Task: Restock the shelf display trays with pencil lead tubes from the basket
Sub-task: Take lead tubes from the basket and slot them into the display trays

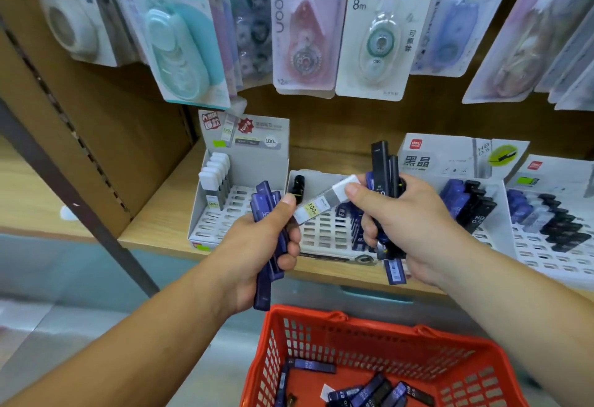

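Note:
My left hand (273,242) grips a bundle of dark blue lead tubes (265,201) upright in front of the shelf. My right hand (401,223) holds several black and blue tubes (382,162) in its fist. A white-capped clear tube with a "100" label (324,201) spans between the two hands, pinched by my right thumb at its cap and touched by my left thumb at its other end. Below, the red basket (321,336) holds several more blue tubes (363,390). White slotted display trays (231,210) stand on the shelf behind my hands.
The left tray holds a few white-capped tubes (215,175). Trays on the right (530,252) hold blue and black tubes. Correction tape packs (305,27) hang above on the back panel. The wooden shelf edge (154,236) runs in front, a dark upright post (80,204) at left.

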